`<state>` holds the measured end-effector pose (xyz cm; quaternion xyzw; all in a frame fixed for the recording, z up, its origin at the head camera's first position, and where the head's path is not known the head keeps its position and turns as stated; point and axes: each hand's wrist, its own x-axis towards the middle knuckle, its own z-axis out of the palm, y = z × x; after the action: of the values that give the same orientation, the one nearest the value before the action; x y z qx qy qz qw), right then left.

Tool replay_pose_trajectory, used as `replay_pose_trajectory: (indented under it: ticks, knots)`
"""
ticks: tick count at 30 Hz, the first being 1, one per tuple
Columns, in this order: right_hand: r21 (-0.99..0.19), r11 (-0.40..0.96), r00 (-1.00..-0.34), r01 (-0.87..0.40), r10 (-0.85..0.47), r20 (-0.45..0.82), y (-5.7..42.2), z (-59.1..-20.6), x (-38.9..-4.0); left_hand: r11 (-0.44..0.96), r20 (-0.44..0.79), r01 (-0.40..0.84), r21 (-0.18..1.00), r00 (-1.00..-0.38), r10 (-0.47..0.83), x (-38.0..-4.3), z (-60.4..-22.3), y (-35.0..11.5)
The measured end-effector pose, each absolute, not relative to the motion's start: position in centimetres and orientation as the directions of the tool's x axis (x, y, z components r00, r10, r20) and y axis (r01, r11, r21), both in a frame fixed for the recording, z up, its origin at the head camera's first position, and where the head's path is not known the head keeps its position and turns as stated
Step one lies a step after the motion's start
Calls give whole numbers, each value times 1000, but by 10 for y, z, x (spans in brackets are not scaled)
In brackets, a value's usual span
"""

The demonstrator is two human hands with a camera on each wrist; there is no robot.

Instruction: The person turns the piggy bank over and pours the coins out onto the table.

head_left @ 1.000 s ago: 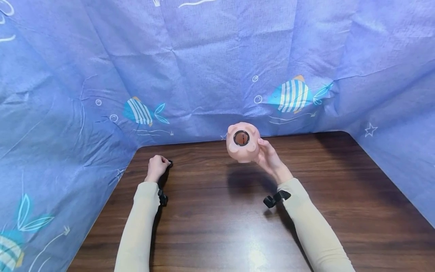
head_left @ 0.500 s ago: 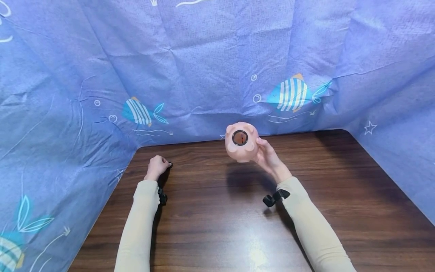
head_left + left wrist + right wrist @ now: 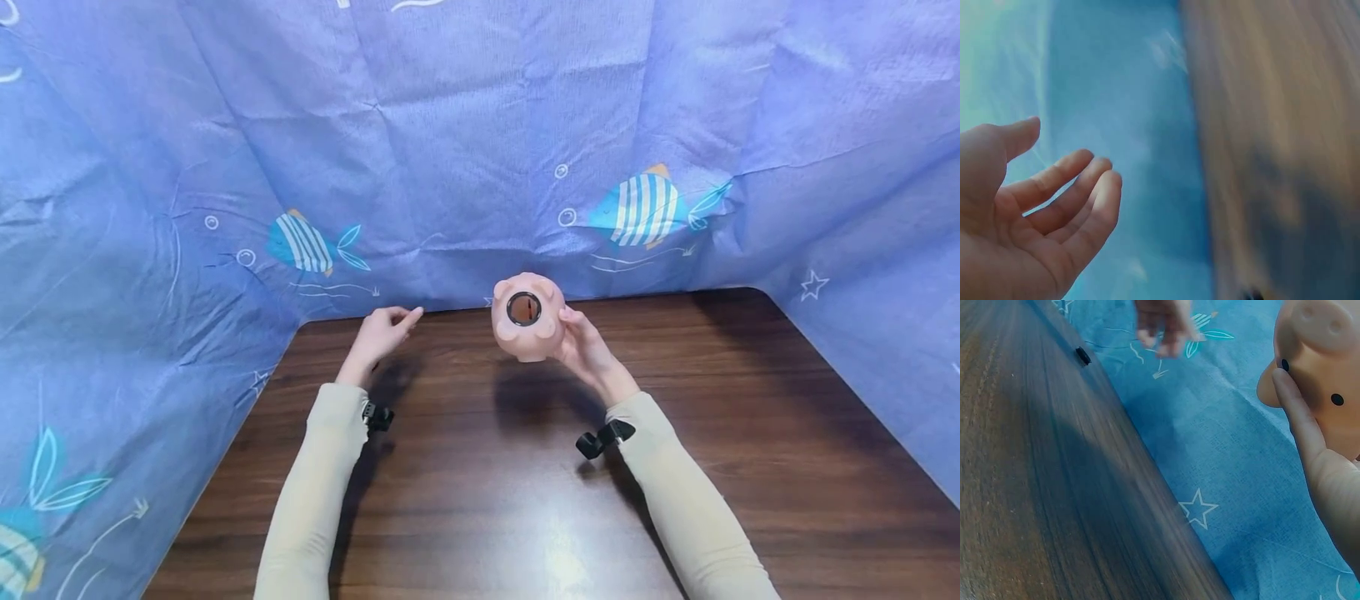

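- No text, label, brand or number can be read in any view.
- On the blue cloth [image 3: 450, 125], only drawn signs are made out: a white star outline [image 3: 814, 285] is printed at the right of the head view, and a smaller star [image 3: 259, 382] is seen left of centre.
- In the right wrist view, a third star outline [image 3: 1199, 509] is shown low in the middle.
- White strokes [image 3: 11, 75] at the head view's upper left are cut by the frame and cannot be read as letters.
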<state>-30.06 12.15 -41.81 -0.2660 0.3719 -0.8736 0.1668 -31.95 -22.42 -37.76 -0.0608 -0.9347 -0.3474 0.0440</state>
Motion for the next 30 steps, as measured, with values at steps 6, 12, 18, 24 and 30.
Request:
replay_pose_trajectory:
  ticks: [6,12,18,24,30]
  knots:
    - [-752,-655,-801,70,-486,349,119,-415,-301,473,90,187,861,-971,222,-306,-345,-166]
    - [-752,-655,-803,67,-483,349,120,-413,-300,309,60,157,938,-951,302,-292,-332,-132]
    - [-770,-635,-807,59,-484,338,121,-414,-300,231,6,85,969,-946,323,-283,-334,-115]
    - [-781,-623,-808,53,-486,333,122,-415,-298,134,-81,-27,991,-905,418,-279,-342,-108]
    - [-824,-567,-791,2,-505,345,125,-412,-295,22,-42,-36,999,-887,460,-274,-347,-107]
